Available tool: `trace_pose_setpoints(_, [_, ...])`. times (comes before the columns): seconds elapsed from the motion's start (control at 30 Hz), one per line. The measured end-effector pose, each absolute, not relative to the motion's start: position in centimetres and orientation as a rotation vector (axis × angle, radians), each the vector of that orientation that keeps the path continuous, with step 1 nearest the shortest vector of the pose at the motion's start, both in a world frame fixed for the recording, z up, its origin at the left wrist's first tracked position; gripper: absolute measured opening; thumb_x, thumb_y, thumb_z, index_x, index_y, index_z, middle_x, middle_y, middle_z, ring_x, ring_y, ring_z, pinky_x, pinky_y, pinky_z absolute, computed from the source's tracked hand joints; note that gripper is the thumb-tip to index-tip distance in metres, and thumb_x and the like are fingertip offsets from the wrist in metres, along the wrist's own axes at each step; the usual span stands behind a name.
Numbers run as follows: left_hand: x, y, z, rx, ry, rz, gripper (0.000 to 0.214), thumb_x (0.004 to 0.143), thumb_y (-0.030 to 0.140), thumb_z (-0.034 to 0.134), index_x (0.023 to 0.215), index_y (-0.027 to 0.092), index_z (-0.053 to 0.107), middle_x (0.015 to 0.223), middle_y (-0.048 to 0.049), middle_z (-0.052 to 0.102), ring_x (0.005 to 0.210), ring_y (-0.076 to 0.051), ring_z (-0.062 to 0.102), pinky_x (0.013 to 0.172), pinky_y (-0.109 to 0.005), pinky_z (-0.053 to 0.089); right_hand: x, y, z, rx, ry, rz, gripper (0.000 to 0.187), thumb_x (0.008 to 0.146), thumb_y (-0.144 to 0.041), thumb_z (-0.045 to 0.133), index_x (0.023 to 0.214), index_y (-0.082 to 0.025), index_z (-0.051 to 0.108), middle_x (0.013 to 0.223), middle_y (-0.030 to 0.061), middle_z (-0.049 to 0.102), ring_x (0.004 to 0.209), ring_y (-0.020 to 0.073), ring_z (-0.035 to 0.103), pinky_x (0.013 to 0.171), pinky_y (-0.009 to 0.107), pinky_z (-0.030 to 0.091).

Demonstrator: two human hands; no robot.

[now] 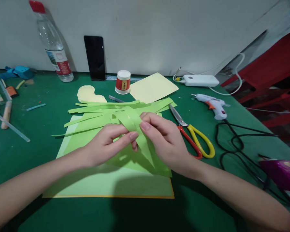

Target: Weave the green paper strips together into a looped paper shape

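Both my hands meet over a light green paper sheet [106, 185] on the green table [26, 151]. My left hand [106, 145] pinches a bundle of green paper strips [130, 120] from the left. My right hand [163, 138] pinches the same strips from the right, fingers closed on them. The strips fan down and to the right below my hands. More loose green strips [99, 111] lie spread just behind my hands.
Red-and-yellow scissors [192, 137] lie right of my hands, a white glue gun [214, 104] and black cable [234, 145] beyond. At the back stand a water bottle [53, 45], a black phone [94, 58], a glue jar [123, 82], yellow paper [153, 87] and a power bank [200, 80].
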State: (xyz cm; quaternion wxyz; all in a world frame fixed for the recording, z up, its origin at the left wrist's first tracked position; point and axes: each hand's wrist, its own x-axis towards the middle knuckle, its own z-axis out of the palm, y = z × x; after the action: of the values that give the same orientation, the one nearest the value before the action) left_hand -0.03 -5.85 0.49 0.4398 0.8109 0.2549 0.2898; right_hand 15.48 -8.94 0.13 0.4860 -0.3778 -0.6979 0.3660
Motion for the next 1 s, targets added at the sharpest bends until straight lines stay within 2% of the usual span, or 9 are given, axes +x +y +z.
trace_pose_setpoints(0.2, [0.0, -5.5, 0.1, 1.987, 0.576, 0.833, 0.030, 0.086, 0.017, 0.045, 0.059, 0.015, 0.057, 0.049, 0.0045, 0.051, 0.043, -0.006, 0.042, 0.045, -0.017, 0.034, 15.2, -9.1, -0.3, -1.022, -1.589, 0.853, 0.025, 0.089, -0.024, 0.038, 0.065, -0.020, 0.037, 0.057, -0.0040, 0.036, 0.053, 0.0091, 0.037, 0.050, 0.023, 0.032])
trace_pose_setpoints(0.4, [-0.1, -5.5, 0.0, 1.904, 0.608, 0.824, 0.029, 0.085, 0.020, 0.047, 0.058, 0.016, 0.056, 0.047, 0.0045, 0.046, 0.041, -0.006, 0.037, 0.041, -0.020, 0.029, 15.8, -8.8, 0.8, -0.919, -1.650, 1.036, 0.021, 0.087, -0.023, 0.042, 0.066, -0.020, 0.041, 0.057, -0.0045, 0.040, 0.052, 0.0085, 0.039, 0.047, 0.022, 0.032])
trace_pose_setpoints(0.53, [-0.4, -5.4, -0.4, 1.763, 0.669, 0.894, 0.032, 0.084, 0.028, 0.049, 0.054, 0.017, 0.046, 0.051, 0.0049, 0.035, 0.047, -0.008, 0.035, 0.044, -0.022, 0.029, 16.0, -8.8, 0.9, -0.929, -1.677, 1.061, 0.022, 0.084, -0.019, 0.046, 0.063, -0.019, 0.039, 0.055, -0.0058, 0.037, 0.050, 0.0075, 0.036, 0.045, 0.021, 0.029])
trace_pose_setpoints(0.63, [-0.5, -5.4, -0.5, 1.696, 0.644, 0.832, 0.032, 0.083, 0.035, 0.050, 0.057, 0.017, 0.043, 0.055, 0.0039, 0.036, 0.050, -0.009, 0.036, 0.045, -0.023, 0.031, 15.9, -8.9, 0.7, -0.937, -1.665, 1.044, 0.022, 0.084, -0.017, 0.046, 0.063, -0.019, 0.038, 0.055, -0.0059, 0.037, 0.051, 0.0068, 0.036, 0.045, 0.021, 0.029])
trace_pose_setpoints(0.83, [-0.1, -5.8, -0.1, 1.795, 0.522, 0.826, 0.037, 0.083, 0.020, 0.048, 0.051, 0.017, 0.032, 0.047, 0.0067, 0.026, 0.040, -0.005, 0.029, 0.036, -0.018, 0.026, 15.9, -8.9, 0.8, -0.925, -1.657, 1.022, 0.022, 0.084, -0.017, 0.046, 0.064, -0.019, 0.038, 0.056, -0.0060, 0.035, 0.051, 0.0058, 0.034, 0.045, 0.019, 0.029])
trace_pose_setpoints(1.0, [0.2, -5.9, 0.0, 1.875, 0.464, 0.919, 0.037, 0.084, 0.014, 0.045, 0.049, 0.016, 0.031, 0.043, 0.0070, 0.029, 0.039, -0.005, 0.032, 0.037, -0.017, 0.028, 16.0, -9.0, 0.9, -0.915, -1.714, 1.036, 0.022, 0.085, -0.015, 0.044, 0.063, -0.019, 0.038, 0.054, -0.0066, 0.034, 0.048, 0.0053, 0.033, 0.043, 0.019, 0.027])
